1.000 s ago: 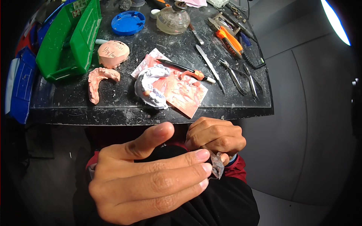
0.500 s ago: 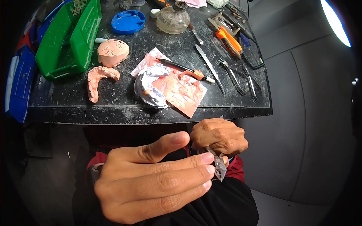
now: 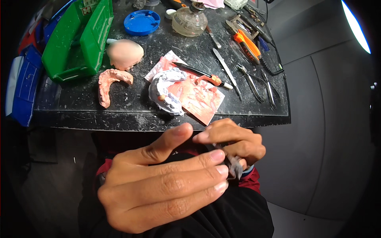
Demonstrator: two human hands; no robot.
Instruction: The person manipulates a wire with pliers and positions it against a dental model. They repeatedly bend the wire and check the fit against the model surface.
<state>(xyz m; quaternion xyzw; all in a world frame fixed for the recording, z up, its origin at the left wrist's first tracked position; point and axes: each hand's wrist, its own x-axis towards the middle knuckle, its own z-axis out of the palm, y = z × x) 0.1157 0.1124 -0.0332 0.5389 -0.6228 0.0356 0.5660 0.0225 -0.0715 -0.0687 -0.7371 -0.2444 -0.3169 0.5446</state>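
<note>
My left hand (image 3: 162,186) reaches across my lap with its fingers stretched out and its thumb raised apart. Its fingertips meet a small grey, shiny piece (image 3: 236,168), blurred and partly hidden, whose kind I cannot make out. Around that piece curl the fingers of my right hand (image 3: 238,139), just below the bench edge. Beyond the hands, a white dental cast (image 3: 164,91) rests on a pink-smeared sheet (image 3: 200,101). A black knife-like tool (image 3: 198,71) lies across the sheet, beside a strip of pink wax (image 3: 210,80).
Left on the bench (image 3: 79,119) are a green bin (image 3: 91,43), a pink arch cast (image 3: 107,85) and a rounded pink cast (image 3: 125,55). Behind stand a blue lid (image 3: 142,23) and a glass burner (image 3: 189,22). Right lie a metal spatula (image 3: 228,73), orange-handled cutters (image 3: 248,45) and pliers (image 3: 252,85).
My right hand has turned, its index finger now lifted and pointing left. The grey piece has shifted slightly up and right. The bench appears a little further right in view.
</note>
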